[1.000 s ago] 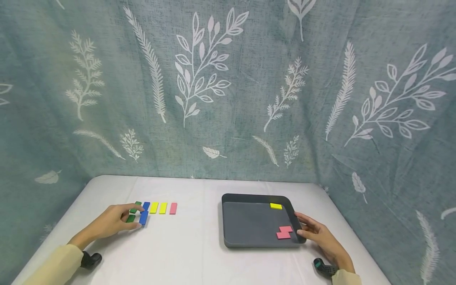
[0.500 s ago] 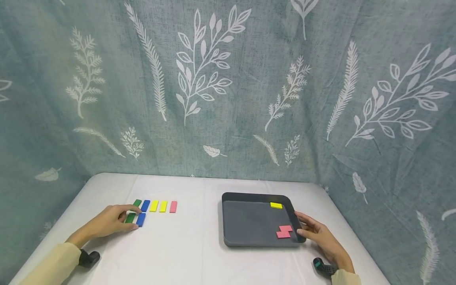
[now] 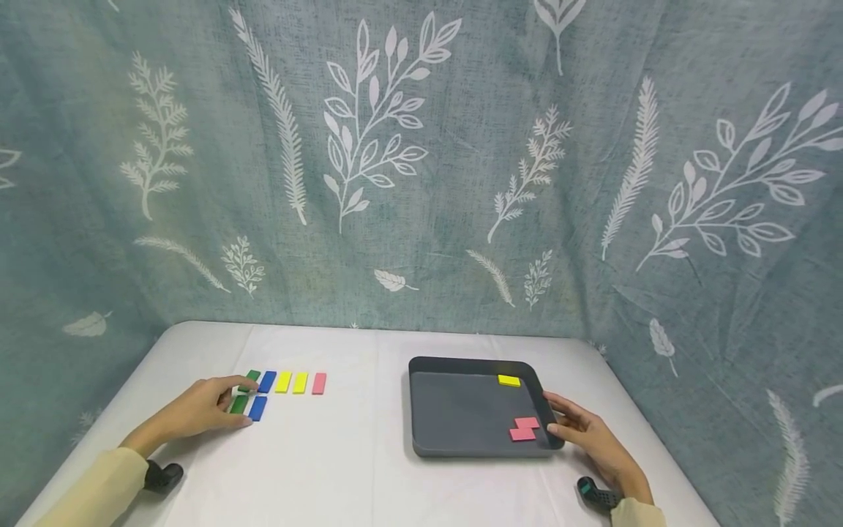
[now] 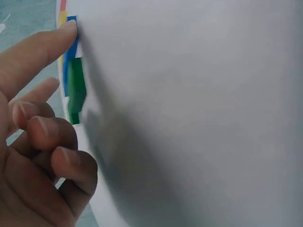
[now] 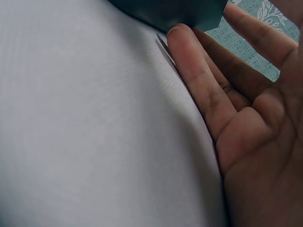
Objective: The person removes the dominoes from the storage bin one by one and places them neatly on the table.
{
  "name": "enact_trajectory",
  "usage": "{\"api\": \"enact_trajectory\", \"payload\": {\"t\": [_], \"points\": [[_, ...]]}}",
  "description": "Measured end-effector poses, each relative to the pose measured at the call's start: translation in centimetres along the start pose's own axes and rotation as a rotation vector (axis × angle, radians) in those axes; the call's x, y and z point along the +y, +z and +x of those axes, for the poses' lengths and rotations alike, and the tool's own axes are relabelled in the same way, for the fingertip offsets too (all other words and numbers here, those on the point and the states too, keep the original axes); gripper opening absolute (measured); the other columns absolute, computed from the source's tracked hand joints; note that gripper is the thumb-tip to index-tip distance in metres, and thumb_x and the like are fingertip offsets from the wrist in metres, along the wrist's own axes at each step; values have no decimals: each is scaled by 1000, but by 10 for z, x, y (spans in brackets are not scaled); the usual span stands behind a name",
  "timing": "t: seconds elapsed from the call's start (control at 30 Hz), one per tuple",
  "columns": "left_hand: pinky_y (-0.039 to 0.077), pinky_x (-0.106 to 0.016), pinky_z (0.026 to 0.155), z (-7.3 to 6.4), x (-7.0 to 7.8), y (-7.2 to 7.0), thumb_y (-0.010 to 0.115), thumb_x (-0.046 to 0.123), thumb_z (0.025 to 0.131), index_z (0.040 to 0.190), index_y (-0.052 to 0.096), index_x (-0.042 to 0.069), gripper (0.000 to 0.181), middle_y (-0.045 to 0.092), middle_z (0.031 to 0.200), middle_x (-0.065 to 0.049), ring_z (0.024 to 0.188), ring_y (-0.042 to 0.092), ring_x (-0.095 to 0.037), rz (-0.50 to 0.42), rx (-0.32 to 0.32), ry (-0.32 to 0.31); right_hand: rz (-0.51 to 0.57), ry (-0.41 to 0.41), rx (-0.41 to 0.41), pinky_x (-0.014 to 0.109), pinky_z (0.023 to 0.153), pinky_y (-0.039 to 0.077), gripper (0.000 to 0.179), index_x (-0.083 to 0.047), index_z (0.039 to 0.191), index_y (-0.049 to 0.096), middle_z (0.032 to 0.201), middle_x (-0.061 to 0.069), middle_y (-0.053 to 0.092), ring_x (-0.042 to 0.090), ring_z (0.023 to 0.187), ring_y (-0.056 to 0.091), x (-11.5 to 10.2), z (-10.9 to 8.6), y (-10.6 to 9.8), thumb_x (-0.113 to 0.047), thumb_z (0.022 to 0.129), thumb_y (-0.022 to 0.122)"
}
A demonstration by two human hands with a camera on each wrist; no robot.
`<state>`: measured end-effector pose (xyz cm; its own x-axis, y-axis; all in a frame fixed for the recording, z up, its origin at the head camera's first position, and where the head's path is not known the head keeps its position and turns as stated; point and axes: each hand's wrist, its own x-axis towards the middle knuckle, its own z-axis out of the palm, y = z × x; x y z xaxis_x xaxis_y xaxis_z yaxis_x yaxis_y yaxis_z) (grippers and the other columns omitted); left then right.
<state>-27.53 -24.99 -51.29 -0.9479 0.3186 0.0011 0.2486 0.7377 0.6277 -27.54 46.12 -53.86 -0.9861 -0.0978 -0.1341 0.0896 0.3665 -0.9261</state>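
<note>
Two flat blue blocks lie one behind the other in the head view. My left hand (image 3: 200,408) has its thumb and index finger at the two ends of the nearer blue block (image 3: 258,408), pinching it on the table. Two green blocks (image 3: 239,404) lie just left of the blue ones, partly hidden by that hand. In the left wrist view a fingertip (image 4: 69,29) touches blue, with a green block (image 4: 76,82) beside it. My right hand (image 3: 593,438) grips the right wall of a dark grey tray (image 3: 454,451), its thumb at the rim.
Two yellow blocks (image 3: 299,383) and a pink block (image 3: 319,383) continue the back row rightward. Inside the tray lie a yellow block (image 3: 508,380) and two touching pink blocks (image 3: 523,435). A patterned curtain (image 3: 421,219) stands behind the white table (image 3: 316,468).
My left hand has moved slightly left and toward me, bringing the nearer blue block down beside the nearer green one. The right hand and tray stay put.
</note>
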Motion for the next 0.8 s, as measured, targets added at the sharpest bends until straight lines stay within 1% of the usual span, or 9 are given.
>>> {"api": "enact_trajectory", "payload": {"t": [0.1, 0.17, 0.23, 0.3, 0.37, 0.43, 0.57, 0.67, 0.8], "points": [[32, -26, 55, 2, 4, -5, 88, 32, 82, 131, 66, 8, 58, 42, 65, 4, 58, 36, -9, -1, 29, 11, 0, 2, -1, 40, 101, 46, 74, -21, 156, 47, 157, 16, 43, 33, 134, 51, 1, 0, 0, -27, 91, 81], [32, -25, 54, 4, 8, -8, 87, 30, 84, 129, 67, 8, 54, 41, 65, 4, 57, 35, -9, -11, 46, 21, 0, 0, -1, 42, 102, 45, 74, -21, 156, 47, 157, 16, 43, 33, 134, 51, 1, 0, 0, -27, 91, 81], [31, -25, 52, 8, 13, -11, 85, 30, 86, 128, 67, 7, 51, 40, 65, 4, 56, 34, -10, -16, 55, 34, 2, -1, -4, 43, 103, 45, 73, -21, 156, 47, 157, 16, 43, 33, 135, 51, 1, 0, 0, -27, 91, 80], [30, -25, 51, 13, 18, -11, 84, 30, 87, 127, 68, 8, 48, 39, 66, 4, 55, 33, -10, -23, 60, 31, -1, -7, -5, 42, 103, 45, 72, -21, 156, 47, 157, 16, 43, 32, 134, 51, 1, 0, -1, -27, 92, 80], [30, -26, 52, 19, 24, -10, 83, 29, 88, 126, 68, 7, 46, 39, 66, 4, 56, 33, -10, -25, 63, 56, -8, -11, -8, 40, 102, 44, 72, -21, 156, 47, 157, 15, 43, 31, 132, 52, 1, 0, -1, -27, 92, 80], [32, -26, 53, 27, 30, -7, 83, 29, 89, 124, 69, 8, 44, 40, 65, 4, 56, 35, -10, -29, 64, 86, -15, -15, -9, 39, 102, 44, 72, -21, 156, 47, 157, 15, 44, 30, 131, 53, 0, 1, -1, -27, 92, 79], [38, -27, 58, 46, 46, 2, 83, 27, 89, 121, 70, 12, 38, 47, 67, 5, 57, 40, -9, -57, 43, 175, -17, -12, -6, 39, 102, 42, 72, -21, 156, 47, 157, 13, 44, 29, 129, 54, -1, 1, 0, -27, 92, 80], [42, -27, 59, 63, 62, 11, 82, 25, 91, 121, 70, 17, 33, 54, 71, 4, 59, 44, -9, -99, 10, 234, -12, -7, -1, 41, 103, 43, 73, -21, 156, 47, 157, 14, 44, 29, 130, 54, -1, 1, 0, -27, 92, 80], [44, -28, 59, 84, 84, 23, 79, 28, 93, 122, 69, 23, 31, 60, 75, 3, 58, 52, -14, -145, -29, 289, 1, -1, -1, 41, 102, 45, 73, -20, 156, 46, 157, 16, 43, 30, 131, 53, 0, 1, 1, -27, 91, 80]]}}
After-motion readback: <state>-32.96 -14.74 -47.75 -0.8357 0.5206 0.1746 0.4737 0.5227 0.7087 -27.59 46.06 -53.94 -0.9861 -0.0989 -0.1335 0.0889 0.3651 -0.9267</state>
